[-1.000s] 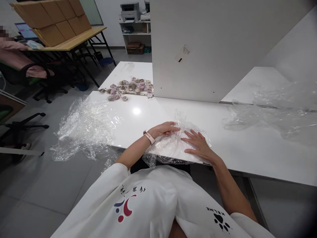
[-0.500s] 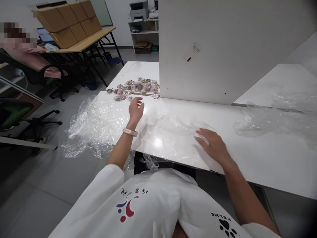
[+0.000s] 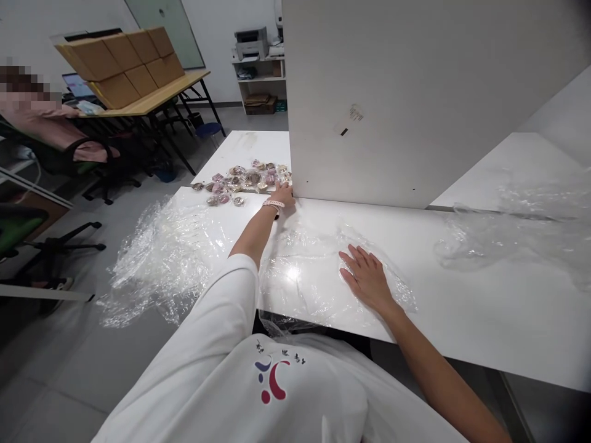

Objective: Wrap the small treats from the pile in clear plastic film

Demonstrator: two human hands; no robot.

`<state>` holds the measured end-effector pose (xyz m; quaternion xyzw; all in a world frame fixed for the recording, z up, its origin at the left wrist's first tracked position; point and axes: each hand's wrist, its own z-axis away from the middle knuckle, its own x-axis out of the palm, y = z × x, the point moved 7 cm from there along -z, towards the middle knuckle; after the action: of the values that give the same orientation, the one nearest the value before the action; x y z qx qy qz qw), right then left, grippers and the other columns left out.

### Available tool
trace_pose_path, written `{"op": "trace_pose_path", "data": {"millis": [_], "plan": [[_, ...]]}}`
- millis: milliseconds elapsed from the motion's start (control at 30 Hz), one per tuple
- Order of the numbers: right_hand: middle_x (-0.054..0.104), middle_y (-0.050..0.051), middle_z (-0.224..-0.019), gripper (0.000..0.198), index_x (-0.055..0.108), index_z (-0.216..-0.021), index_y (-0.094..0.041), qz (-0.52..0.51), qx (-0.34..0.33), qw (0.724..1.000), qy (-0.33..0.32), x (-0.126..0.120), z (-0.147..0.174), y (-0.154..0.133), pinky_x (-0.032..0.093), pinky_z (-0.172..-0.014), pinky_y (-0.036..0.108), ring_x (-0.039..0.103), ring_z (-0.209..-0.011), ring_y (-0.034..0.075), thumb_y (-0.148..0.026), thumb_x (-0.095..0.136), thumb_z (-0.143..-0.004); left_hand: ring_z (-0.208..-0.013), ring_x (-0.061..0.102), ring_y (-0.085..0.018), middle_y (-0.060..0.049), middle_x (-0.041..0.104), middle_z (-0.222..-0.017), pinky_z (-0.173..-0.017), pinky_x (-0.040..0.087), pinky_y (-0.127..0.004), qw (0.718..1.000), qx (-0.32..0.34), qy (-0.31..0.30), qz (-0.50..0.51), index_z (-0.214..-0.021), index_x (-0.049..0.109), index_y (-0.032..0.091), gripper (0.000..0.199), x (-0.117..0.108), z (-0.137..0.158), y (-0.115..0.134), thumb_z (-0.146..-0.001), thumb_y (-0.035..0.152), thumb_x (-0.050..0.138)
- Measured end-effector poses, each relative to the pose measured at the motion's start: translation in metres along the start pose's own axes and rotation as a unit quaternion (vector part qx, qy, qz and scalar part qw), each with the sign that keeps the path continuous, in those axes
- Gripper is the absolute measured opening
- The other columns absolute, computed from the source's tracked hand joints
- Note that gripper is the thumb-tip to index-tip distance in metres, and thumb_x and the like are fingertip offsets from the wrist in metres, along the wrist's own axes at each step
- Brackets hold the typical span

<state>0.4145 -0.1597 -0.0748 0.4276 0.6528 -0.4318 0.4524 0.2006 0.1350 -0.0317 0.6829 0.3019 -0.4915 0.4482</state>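
My left hand (image 3: 285, 194) reaches to the right end of a pile of small wrapped pieces (image 3: 252, 178), close to the upright panel. Its fingers look stretched out and touch or nearly touch the pieces; the fingertips are small and partly hidden. The pieces are brown, pink and yellowish, each in clear wrapping. My right hand (image 3: 367, 277) is open, fingers spread, lying on a clear plastic sheet (image 3: 307, 271) spread over the white table (image 3: 484, 320). Part of that sheet hangs over the table's near edge.
Crumpled clear plastic (image 3: 161, 258) spills over the table's left end. More clear film (image 3: 517, 227) lies at the right. A tall white panel (image 3: 369, 80) stands along the back. A person in pink (image 3: 41, 120) sits at the far left near cardboard boxes (image 3: 122, 64).
My left hand has moved right and forward to the pile's right end. My right hand has shifted left and flattened on the plastic sheet. The view has tilted up slightly.
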Motion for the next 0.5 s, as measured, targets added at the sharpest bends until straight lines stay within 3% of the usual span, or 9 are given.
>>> {"op": "trace_pose_path", "data": {"millis": [167, 333, 433, 500], "plan": [[0.039, 0.006, -0.158, 0.048, 0.050, -0.144, -0.027, 0.013, -0.002, 1.000, 0.006, 0.002, 0.000, -0.001, 0.029, -0.117, 0.049, 0.033, -0.146, 0.026, -0.042, 0.032, -0.103, -0.133, 0.040, -0.038, -0.020, 0.056, -0.133, -0.097, 0.047, -0.049, 0.997, -0.047, -0.009, -0.061, -0.127, 0.057, 0.015, 0.039, 0.007, 0.045, -0.006, -0.089, 0.019, 0.050], [0.040, 0.006, -0.157, 0.048, 0.051, -0.144, -0.026, 0.011, 0.004, 1.000, 0.002, 0.002, 0.000, 0.001, 0.030, -0.116, 0.049, 0.033, -0.146, 0.027, -0.042, 0.032, -0.103, -0.108, 0.061, -0.030, -0.016, 0.067, -0.110, -0.085, 0.052, -0.042, 0.993, -0.083, 0.045, -0.063, -0.118, 0.060, 0.017, 0.029, -0.031, 0.066, -0.010, -0.098, 0.017, 0.039], [0.039, 0.006, -0.158, 0.048, 0.051, -0.144, -0.026, 0.007, 0.006, 1.000, 0.000, 0.002, -0.001, 0.002, 0.029, -0.117, 0.049, 0.032, -0.147, 0.026, -0.043, 0.030, -0.103, -0.106, 0.064, -0.024, -0.011, 0.066, -0.116, -0.086, 0.054, -0.041, 0.985, 0.015, 0.174, 0.008, -0.122, 0.058, 0.021, 0.027, -0.067, 0.096, 0.033, -0.101, 0.020, 0.040], [0.038, 0.005, -0.158, 0.049, 0.050, -0.145, -0.027, 0.004, 0.007, 1.000, -0.003, 0.003, -0.001, 0.002, 0.028, -0.117, 0.049, 0.031, -0.147, 0.025, -0.044, 0.030, -0.103, -0.120, 0.059, -0.023, -0.008, 0.060, -0.134, -0.092, 0.055, -0.045, 0.967, 0.129, 0.213, 0.058, -0.127, 0.055, 0.025, 0.032, -0.070, 0.140, 0.082, -0.101, 0.017, 0.039]]}}
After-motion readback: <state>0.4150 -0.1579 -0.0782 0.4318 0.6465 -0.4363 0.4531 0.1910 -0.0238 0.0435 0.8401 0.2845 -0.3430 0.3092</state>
